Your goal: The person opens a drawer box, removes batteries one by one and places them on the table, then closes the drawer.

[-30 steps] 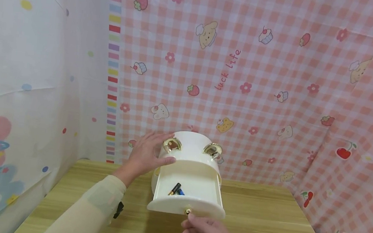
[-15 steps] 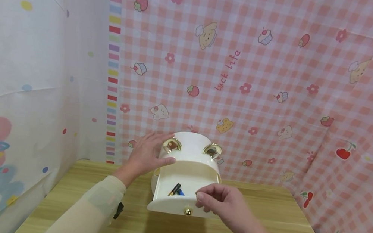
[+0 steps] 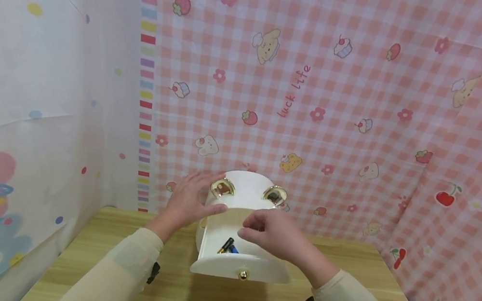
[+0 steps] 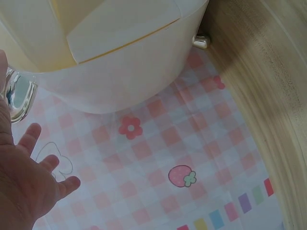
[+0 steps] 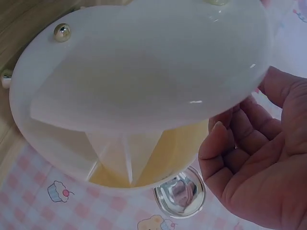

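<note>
A white rounded box (image 3: 246, 185) stands on the table, its drawer (image 3: 212, 267) pulled out toward me. Inside the drawer lie a black battery (image 3: 226, 244) with a gold end and a blue battery (image 3: 233, 249). My left hand (image 3: 190, 199) rests against the box's upper left side, thumb at the edge above the drawer. Over the drawer's right half is my right hand (image 3: 274, 233), fingers loosely bent, to the right of the batteries. The right wrist view shows the same hand (image 5: 259, 163) beside the drawer front (image 5: 158, 72), nothing seen between its fingers.
A gold knob (image 3: 243, 274) sticks out from the drawer front. Two gold-rimmed round pieces, left (image 3: 222, 188) and right (image 3: 275, 195), project from the box. Behind the wood-grain table (image 3: 335, 256) hangs a pink checked cloth (image 3: 312, 138), with a white printed cloth (image 3: 56, 79) on the left.
My right hand has let go of the drawer knob, risen, and moved forward over the drawer. The left hand, the drawer and the batteries have stayed in place.
</note>
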Motion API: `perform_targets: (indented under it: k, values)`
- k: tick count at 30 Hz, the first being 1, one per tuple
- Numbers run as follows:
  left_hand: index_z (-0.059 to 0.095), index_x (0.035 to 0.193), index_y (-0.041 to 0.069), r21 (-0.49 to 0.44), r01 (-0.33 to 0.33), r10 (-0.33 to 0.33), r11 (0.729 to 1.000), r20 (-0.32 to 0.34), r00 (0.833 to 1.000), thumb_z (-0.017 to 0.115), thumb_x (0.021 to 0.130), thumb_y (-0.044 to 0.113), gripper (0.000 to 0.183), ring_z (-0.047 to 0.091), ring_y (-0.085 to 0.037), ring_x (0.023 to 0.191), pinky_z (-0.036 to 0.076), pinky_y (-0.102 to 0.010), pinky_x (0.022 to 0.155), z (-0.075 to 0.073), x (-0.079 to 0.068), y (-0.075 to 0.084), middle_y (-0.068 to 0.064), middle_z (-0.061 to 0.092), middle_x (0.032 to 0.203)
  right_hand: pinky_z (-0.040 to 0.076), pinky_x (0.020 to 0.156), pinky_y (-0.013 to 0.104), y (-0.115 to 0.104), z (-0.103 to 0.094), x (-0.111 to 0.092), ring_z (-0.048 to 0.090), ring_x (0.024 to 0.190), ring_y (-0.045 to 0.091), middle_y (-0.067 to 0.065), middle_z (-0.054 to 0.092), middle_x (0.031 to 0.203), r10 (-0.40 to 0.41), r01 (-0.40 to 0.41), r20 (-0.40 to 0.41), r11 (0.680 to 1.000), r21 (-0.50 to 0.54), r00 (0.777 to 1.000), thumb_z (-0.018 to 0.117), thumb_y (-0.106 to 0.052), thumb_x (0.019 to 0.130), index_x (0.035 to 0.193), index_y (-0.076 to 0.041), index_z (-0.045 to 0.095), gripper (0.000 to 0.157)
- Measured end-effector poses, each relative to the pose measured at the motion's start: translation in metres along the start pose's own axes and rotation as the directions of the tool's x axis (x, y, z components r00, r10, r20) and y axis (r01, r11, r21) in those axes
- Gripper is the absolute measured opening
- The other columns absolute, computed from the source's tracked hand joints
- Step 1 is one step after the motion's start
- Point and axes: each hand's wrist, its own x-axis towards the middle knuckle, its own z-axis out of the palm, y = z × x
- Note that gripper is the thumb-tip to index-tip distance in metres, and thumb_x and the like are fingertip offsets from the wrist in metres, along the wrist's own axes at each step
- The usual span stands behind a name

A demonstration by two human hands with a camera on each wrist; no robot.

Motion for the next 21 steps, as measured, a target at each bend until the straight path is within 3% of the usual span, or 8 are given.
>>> perform_targets:
  k: [8,15,21]
  values:
    - [0.05,0.16,0.035,0.003,-0.001,0.001,1.0,-0.002,1.0,0.082,0.086,0.063,0.085,0.036,-0.045,0.159,0.024,-0.074,0.129,-0.001,0.0,0.001,-0.006,0.053,0.165,0.058,0.073,0.029,-0.007,0.015,0.024,0.067,0.077,0.004,-0.009,0.078,0.084,-0.025,0.04,0.084,0.983,-0.179,0.996,0.081,-0.034,0.092,0.097,-0.016,0.081,0.018]
    - [0.051,0.16,0.034,-0.004,0.007,-0.007,1.0,-0.003,1.0,0.082,0.086,0.064,0.085,0.035,-0.047,0.159,0.024,-0.078,0.126,0.001,0.0,-0.001,-0.007,0.052,0.165,0.059,0.077,0.036,-0.017,0.023,0.035,0.069,0.082,0.008,-0.009,0.077,0.086,0.04,-0.002,0.136,0.963,-0.269,0.99,0.083,-0.039,0.089,0.102,-0.017,0.082,0.025]
    - [0.052,0.159,0.033,-0.01,-0.01,0.01,1.0,-0.02,1.0,0.084,0.086,0.06,0.084,0.036,-0.049,0.158,0.026,-0.079,0.125,0.001,0.0,-0.002,-0.01,0.054,0.163,0.058,0.077,0.034,-0.023,0.03,0.042,0.068,0.082,0.008,-0.009,0.076,0.087,0.084,-0.019,0.177,0.941,-0.339,0.981,0.085,-0.045,0.088,0.106,-0.018,0.081,0.032]
